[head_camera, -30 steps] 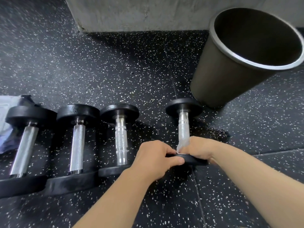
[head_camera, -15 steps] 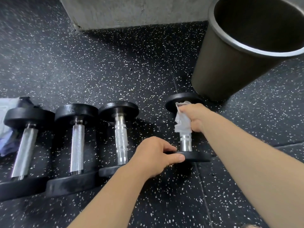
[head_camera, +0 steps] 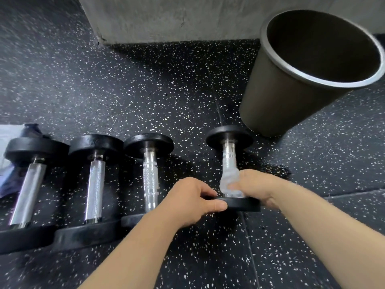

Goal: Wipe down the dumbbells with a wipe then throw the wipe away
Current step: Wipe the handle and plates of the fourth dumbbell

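Several dumbbells with black plates and chrome handles lie in a row on the speckled floor. The rightmost dumbbell [head_camera: 229,140] lies apart from the others. My left hand [head_camera: 191,200] grips its near plate at the rim. My right hand [head_camera: 255,187] is curled round the near end of its handle with a white wipe [head_camera: 230,179] wrapped under the fingers. To the left lie the third dumbbell [head_camera: 150,176], the second [head_camera: 94,184] and the first [head_camera: 27,184].
A dark round bin [head_camera: 291,86] with a metal rim stands open just beyond the rightmost dumbbell. A grey concrete wall base [head_camera: 166,17] runs along the back. A white and dark cloth or packet [head_camera: 8,159] lies at the far left edge.
My right hand slid the wipe along the handle from the far plate back to the near end. My left hand kept its hold on the near plate.
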